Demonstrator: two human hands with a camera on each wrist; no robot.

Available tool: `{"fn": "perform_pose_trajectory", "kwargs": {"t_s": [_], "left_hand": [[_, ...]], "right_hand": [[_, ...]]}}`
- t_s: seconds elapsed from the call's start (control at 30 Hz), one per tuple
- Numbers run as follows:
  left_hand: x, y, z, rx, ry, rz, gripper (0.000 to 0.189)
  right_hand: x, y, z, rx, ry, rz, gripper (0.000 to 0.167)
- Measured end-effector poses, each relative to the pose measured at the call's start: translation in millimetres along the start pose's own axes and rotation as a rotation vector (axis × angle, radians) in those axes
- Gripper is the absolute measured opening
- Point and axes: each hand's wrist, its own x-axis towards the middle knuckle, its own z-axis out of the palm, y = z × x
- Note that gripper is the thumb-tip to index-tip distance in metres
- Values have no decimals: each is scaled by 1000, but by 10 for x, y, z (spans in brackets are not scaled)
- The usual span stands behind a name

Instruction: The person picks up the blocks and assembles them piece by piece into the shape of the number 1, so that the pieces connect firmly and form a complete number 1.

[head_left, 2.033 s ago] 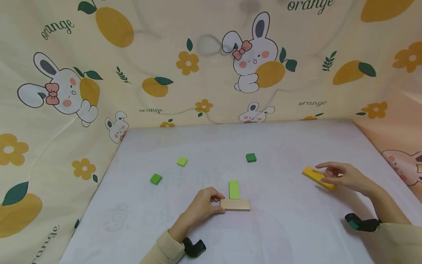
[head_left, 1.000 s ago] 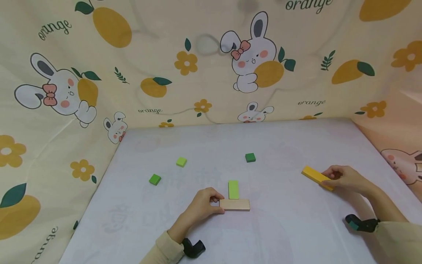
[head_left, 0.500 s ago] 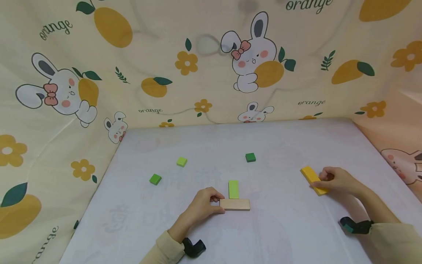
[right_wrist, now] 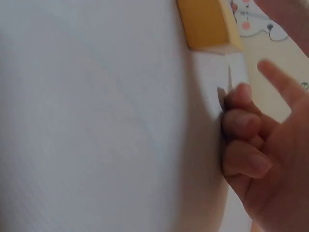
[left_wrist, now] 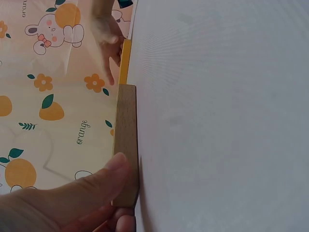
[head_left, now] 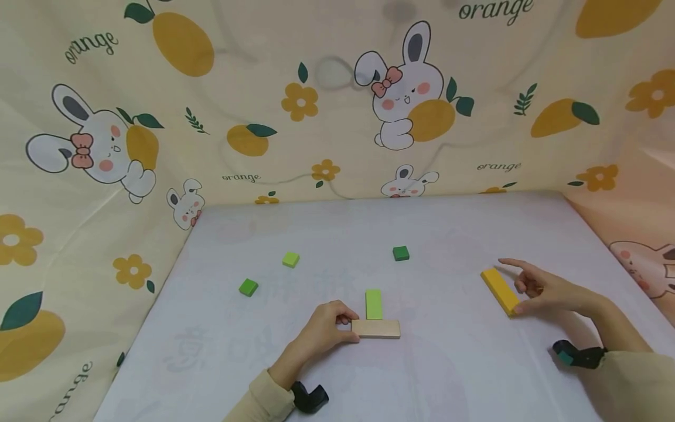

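Observation:
In the head view my left hand [head_left: 323, 329] pinches the left end of a plain wooden block [head_left: 378, 329] lying on the table. A light green rectangular block [head_left: 374, 303] stretches away from that block's far side, against it. The left wrist view shows my thumb on the face of the wooden block [left_wrist: 126, 130]. Farther right, a yellow block [head_left: 498, 291] lies at a slant. My right hand [head_left: 554, 293] is beside it, thumb at its near end, index finger stretched out, other fingers curled. In the right wrist view the curled fingers [right_wrist: 244, 123] are apart from the yellow block [right_wrist: 205, 24].
Two small green blocks, one darker [head_left: 248, 287] and one lighter [head_left: 290, 259], lie on the left of the white table [head_left: 422, 375]. A dark green block [head_left: 401, 253] lies farther back. A cloth printed with rabbits and oranges [head_left: 337, 105] rises behind the table.
The yellow block has turned to point more away from me and shifted slightly left. My right index finger, bent half a second ago, is now stretched out. The left hand stays put.

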Motion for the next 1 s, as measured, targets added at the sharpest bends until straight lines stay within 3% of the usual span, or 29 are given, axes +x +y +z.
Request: {"fn": "perform_pose_trajectory", "kwargs": {"t_s": [0.13, 0.4, 0.67, 1.0], "left_hand": [[2, 6, -5, 2, -1, -8, 30], [10, 5, -1, 3, 0, 9, 31], [6, -3, -3, 7, 3, 10, 31], [14, 2, -5, -6, 1, 9, 31]], "right_hand": [[3, -3, -35, 0, -76, -74, 94], [45, -53, -56, -51, -137, 20, 100], [45, -37, -27, -86, -93, 5, 92], [38, -13, -5, -157, 65, -22, 83]]}}
